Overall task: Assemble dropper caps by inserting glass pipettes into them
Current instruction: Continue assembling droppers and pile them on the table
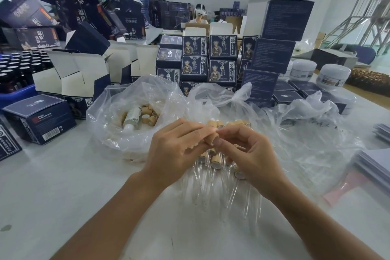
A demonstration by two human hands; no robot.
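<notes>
I see the tan dropper cap [211, 139] held up over the middle of the bench [63, 186], pinched between both hands where their fingertips meet. My left hand [175, 150] curls its fingers round the cap from the left; my right hand [249, 154] closes thumb and forefinger on its other end, so both grips are narrow and holding the one cap. Whether a glass pipette is already seated in it I cannot tell, since the fingers hide the opening. I judge this to be the insertion step itself, or the check just after it. Beneath the hands lies a heap of assembled droppers [217, 162], caps up and clear stems trailing toward the near edge. A clear plastic bag [126, 131] of loose caps sits just left of them, another crumpled bag [306, 124] to the right. Dark blue boxes [223, 61] stack along the far side. Next I should need a straight push along the cap's axis, gently, as glass may snap.
</notes>
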